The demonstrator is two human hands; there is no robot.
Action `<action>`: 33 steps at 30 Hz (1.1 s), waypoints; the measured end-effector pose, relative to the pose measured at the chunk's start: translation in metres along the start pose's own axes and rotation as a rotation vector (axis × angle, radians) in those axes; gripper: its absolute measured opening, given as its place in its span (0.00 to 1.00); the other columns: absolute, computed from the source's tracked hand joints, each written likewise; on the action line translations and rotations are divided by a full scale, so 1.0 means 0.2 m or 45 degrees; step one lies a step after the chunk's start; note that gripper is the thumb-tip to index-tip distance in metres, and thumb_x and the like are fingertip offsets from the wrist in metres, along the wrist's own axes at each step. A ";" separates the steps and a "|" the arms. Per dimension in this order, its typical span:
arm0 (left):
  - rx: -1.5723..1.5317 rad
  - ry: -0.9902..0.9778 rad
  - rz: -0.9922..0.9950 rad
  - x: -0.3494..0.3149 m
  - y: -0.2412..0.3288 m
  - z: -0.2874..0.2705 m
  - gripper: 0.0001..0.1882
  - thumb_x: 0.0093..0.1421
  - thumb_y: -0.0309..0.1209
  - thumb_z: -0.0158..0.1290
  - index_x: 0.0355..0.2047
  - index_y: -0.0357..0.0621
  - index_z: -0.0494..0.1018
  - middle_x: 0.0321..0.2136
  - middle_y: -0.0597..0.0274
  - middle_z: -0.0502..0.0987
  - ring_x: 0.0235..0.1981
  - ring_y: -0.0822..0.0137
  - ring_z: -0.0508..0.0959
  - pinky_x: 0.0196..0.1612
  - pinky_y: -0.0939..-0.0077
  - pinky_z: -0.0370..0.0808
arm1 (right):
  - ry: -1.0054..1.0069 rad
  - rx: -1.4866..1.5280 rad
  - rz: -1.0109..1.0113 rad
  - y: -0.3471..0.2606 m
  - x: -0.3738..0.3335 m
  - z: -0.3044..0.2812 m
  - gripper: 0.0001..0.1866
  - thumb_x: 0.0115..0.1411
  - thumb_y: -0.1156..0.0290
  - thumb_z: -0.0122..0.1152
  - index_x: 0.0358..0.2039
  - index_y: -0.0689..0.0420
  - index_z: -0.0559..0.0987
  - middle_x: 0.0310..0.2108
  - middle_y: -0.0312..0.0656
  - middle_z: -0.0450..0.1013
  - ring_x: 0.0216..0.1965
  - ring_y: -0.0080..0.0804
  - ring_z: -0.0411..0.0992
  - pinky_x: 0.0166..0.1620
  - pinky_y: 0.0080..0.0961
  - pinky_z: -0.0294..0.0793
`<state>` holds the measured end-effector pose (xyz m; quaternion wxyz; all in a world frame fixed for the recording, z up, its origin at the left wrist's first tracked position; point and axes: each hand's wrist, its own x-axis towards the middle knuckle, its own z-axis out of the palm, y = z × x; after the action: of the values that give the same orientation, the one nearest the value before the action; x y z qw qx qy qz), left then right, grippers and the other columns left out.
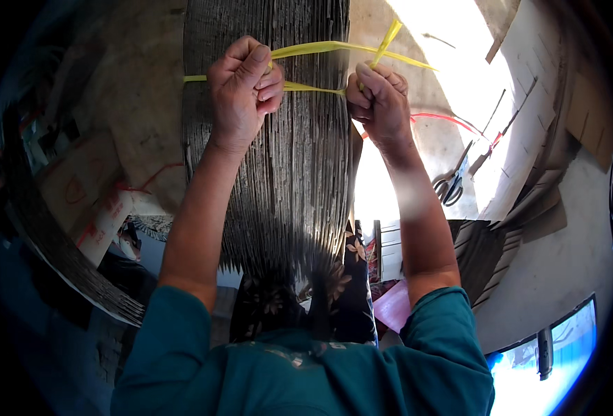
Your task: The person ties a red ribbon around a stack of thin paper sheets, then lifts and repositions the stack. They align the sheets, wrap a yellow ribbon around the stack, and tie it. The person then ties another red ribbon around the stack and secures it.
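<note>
A thick stack of thin grey-brown sheets, likely cardboard seen edge-on point(285, 166), runs away from me down the middle. Yellow plastic twine point(310, 48) passes across it in two strands. My left hand point(240, 90) is closed on the twine above the stack's left side, thumb pressed against the fingers. Beside the stack's right edge, my right hand point(382, 100) is closed round the twine too, and a yellow end sticks up past its fingers. One loose end stretches to the right behind that hand. How the twine runs inside both fists is hidden.
Dark-handled scissors point(449, 187) lie to the right of my right forearm, near red twine point(448, 117) and pale slotted cardboard sheets point(514, 159). Another curved stack of sheets point(57, 243) lies at the left. A brown board point(140, 83) extends behind the stack.
</note>
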<state>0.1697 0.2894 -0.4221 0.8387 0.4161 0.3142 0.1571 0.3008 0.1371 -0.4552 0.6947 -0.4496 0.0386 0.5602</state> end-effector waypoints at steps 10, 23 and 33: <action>1.601 0.372 0.841 -0.12 0.21 0.07 0.32 0.54 0.28 0.55 0.60 0.47 0.59 0.53 0.55 0.64 0.46 0.59 0.70 0.41 0.69 0.74 | 0.217 0.011 -0.053 0.02 0.00 0.02 0.20 0.59 0.67 0.51 0.12 0.50 0.59 0.09 0.27 0.53 0.09 0.13 0.46 0.12 0.15 0.42; 2.347 -0.335 0.639 -0.14 0.14 0.11 0.10 0.49 0.24 0.54 0.34 0.40 0.74 0.24 0.61 0.69 0.29 0.66 0.75 0.27 0.73 0.74 | 0.200 0.033 -0.117 0.04 0.00 0.05 0.20 0.60 0.68 0.50 0.12 0.50 0.59 0.09 0.28 0.54 0.09 0.14 0.47 0.12 0.15 0.42; 0.306 -0.332 -0.071 -0.01 0.01 0.15 0.17 0.63 0.36 0.48 0.19 0.42 0.66 0.18 0.65 0.71 0.18 0.77 0.67 0.21 0.84 0.64 | 0.071 0.019 -0.131 0.02 0.00 0.06 0.17 0.60 0.71 0.50 0.14 0.53 0.65 0.11 0.27 0.55 0.10 0.13 0.48 0.12 0.14 0.43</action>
<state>0.1883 0.2715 -0.4070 0.8206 0.5214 0.2305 0.0398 0.2929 0.1448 -0.4499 0.7245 -0.4611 0.0389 0.5108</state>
